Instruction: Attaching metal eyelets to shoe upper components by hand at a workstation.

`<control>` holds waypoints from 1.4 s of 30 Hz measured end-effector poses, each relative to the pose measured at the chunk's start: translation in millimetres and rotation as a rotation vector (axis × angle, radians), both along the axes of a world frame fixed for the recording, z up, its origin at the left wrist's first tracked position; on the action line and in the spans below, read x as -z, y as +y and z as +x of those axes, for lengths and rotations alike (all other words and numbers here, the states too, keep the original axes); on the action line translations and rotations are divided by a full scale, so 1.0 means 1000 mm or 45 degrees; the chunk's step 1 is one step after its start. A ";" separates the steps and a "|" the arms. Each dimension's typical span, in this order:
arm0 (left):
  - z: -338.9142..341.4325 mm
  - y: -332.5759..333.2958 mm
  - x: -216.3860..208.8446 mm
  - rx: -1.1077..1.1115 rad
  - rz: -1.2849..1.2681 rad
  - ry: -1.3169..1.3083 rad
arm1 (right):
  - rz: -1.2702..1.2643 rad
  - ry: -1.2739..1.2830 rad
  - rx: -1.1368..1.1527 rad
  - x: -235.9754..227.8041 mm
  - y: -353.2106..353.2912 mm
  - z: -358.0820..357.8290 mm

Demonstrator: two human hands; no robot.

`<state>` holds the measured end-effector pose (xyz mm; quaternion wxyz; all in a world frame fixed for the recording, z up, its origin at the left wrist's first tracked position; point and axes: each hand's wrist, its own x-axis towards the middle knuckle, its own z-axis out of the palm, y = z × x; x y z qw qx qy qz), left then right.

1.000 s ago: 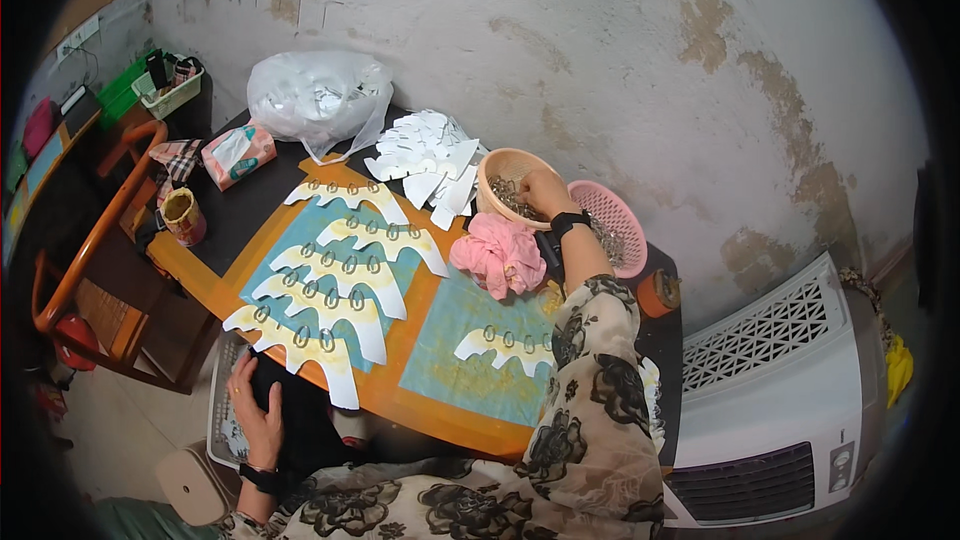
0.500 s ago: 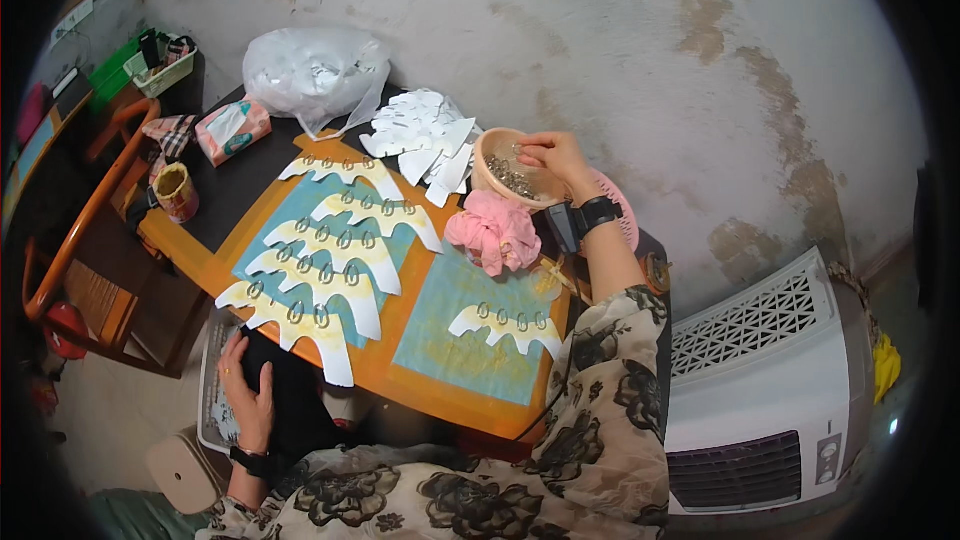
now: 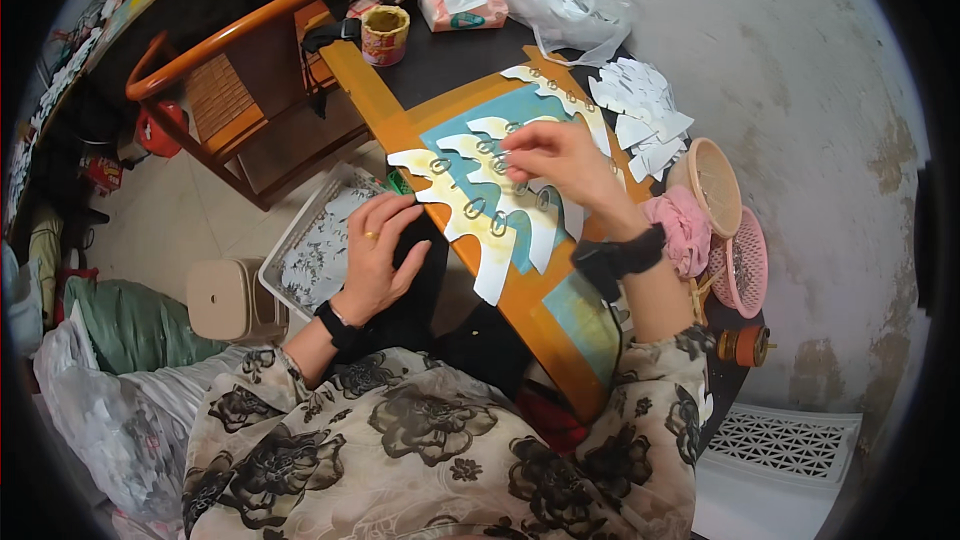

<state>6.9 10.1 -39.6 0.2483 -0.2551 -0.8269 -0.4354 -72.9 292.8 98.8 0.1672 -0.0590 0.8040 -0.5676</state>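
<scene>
My right hand is over the scalloped white cut-out pieces, thumb and forefinger pinched on a small metal ring that is mostly hidden by the fingertips. Below it, a white piece with yellow smears juts past the table's near edge, with several oval metal rings along its wavy side. Further such pieces lie overlapped behind it on a blue-green sheet. My left hand holds nothing. Its fingers are spread beside the table edge, close to the nearest piece's left end but apart from it.
At right are a tilted peach bowl, pink cloth and pink basket. White cut-outs and a plastic bag lie behind. A smeared tub and tissue pack stand at the far left; a wooden chair is beyond.
My right hand has left the peach bowl and moved left over the white pieces, fingers still pinched. My left hand has come up nearer the table edge. The view has turned left.
</scene>
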 end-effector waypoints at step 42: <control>-0.019 0.019 -0.017 -0.023 -0.254 0.101 | 0.513 0.473 0.000 0.064 -0.060 0.006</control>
